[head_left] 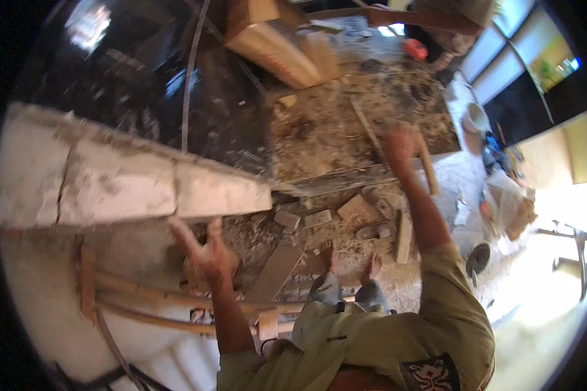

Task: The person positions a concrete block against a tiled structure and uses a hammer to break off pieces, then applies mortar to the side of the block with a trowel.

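A person in a khaki shirt stands barefoot amid rubble, the right hand (401, 146) over a stained brown worktop (300, 155), its fingers apparently clenched around a wooden handle (428, 166). The left hand (216, 258) has its fingers spread and empty, close below a row of pale blocks (120, 179); whether they touch the lower edge is unclear. The step in hand looks like work with the handled tool; the next move, by that reading, calls for a firm right grip and a left hand clear of any swing. The handle, tan and smooth-looking, slants from the fist past the worktop's front edge; no tool head can be made out. The blocks, dusty and patchy, show dark joints. Broken brick pieces (355, 208) lie near the feet.
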A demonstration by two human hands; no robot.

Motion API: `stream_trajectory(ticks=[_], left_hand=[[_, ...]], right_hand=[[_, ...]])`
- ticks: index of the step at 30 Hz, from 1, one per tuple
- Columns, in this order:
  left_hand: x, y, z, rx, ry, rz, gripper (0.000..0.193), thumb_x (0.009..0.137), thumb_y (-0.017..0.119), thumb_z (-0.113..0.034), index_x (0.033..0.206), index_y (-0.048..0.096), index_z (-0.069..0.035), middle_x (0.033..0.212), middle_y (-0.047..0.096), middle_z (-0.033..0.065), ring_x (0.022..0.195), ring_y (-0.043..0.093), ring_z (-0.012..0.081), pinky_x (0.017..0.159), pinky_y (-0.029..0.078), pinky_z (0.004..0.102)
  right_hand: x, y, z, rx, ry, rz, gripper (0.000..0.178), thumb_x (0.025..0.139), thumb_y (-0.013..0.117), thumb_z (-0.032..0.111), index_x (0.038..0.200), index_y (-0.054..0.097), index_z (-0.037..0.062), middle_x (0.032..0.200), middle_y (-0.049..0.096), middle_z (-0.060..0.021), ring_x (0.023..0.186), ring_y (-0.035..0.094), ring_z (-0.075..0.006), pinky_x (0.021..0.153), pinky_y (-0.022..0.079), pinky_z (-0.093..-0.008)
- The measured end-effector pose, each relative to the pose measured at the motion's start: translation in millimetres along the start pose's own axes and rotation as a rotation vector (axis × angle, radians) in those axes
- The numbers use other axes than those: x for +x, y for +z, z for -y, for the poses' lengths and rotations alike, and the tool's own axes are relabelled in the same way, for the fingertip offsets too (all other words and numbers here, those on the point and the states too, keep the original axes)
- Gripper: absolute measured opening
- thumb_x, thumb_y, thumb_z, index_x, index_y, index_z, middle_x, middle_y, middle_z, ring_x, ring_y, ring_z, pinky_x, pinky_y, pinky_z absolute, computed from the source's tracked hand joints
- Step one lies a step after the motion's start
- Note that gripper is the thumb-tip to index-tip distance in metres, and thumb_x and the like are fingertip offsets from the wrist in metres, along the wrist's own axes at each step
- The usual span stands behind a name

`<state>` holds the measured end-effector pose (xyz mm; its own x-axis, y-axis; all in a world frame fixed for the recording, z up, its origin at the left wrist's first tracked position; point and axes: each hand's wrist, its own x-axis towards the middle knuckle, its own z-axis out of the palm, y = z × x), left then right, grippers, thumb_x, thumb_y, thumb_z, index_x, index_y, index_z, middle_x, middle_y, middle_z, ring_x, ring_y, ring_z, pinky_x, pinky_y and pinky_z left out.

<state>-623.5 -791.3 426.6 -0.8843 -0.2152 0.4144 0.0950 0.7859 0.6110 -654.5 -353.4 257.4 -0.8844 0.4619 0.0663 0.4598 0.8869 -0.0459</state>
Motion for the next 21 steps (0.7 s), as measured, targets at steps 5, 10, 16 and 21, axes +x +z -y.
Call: stream_trajectory(ticks=[5,10,16,21], left_hand=[[-4.0,-6.5,19.4,-0.004,0.021,0.066,0.103,0.078,0.078,-0.029,0.150,0.009,0.001,0.154,0.013,0.0255,0.144,0.011,0.0348,0.117,0.013,0.0433],[8.5,24.3,19.0,-0.018,0.315,-0.005,0.100,0.076,0.080,-0.027,0.145,0.018,0.008,0.149,0.021,0.0319,0.139,0.022,0.0421,0.114,0.019,0.0483],[7.1,31.7,36.6,-0.074,0.433,-0.065,0.097,0.078,0.079,-0.030,0.145,0.019,0.008,0.148,0.022,0.0318,0.137,0.025,0.0447,0.112,0.022,0.0510],[5.8,31.4,39.6,-0.062,0.424,-0.028,0.097,0.078,0.078,-0.032,0.145,0.020,0.008,0.149,0.022,0.0317,0.138,0.023,0.0447,0.112,0.022,0.0507]], right_hand=[[-45.3,-4.8,-81.2,0.219,0.188,-0.188,0.037,0.086,0.059,0.032,0.117,0.055,0.0121,0.115,0.054,-0.0185,0.100,0.053,-0.0409,0.078,0.048,-0.0516],[-38.8,65.6,-165.7,-0.018,-0.412,-0.383,0.037,0.087,0.065,0.028,0.112,0.054,0.0032,0.089,0.062,-0.0189,0.082,0.063,-0.0346,0.068,0.052,-0.0440],[-47.5,24.3,-126.0,1.485,0.106,0.116,0.017,0.088,0.062,0.021,0.092,0.052,0.0090,0.062,0.046,0.0030,0.046,0.042,-0.0070,0.039,0.035,-0.0237],[-115.0,-43.4,-54.6,1.080,0.243,-0.139,0.044,0.087,0.063,0.021,0.123,0.049,0.0007,0.082,0.056,-0.0047,0.067,0.054,-0.0146,0.058,0.045,-0.0299]])
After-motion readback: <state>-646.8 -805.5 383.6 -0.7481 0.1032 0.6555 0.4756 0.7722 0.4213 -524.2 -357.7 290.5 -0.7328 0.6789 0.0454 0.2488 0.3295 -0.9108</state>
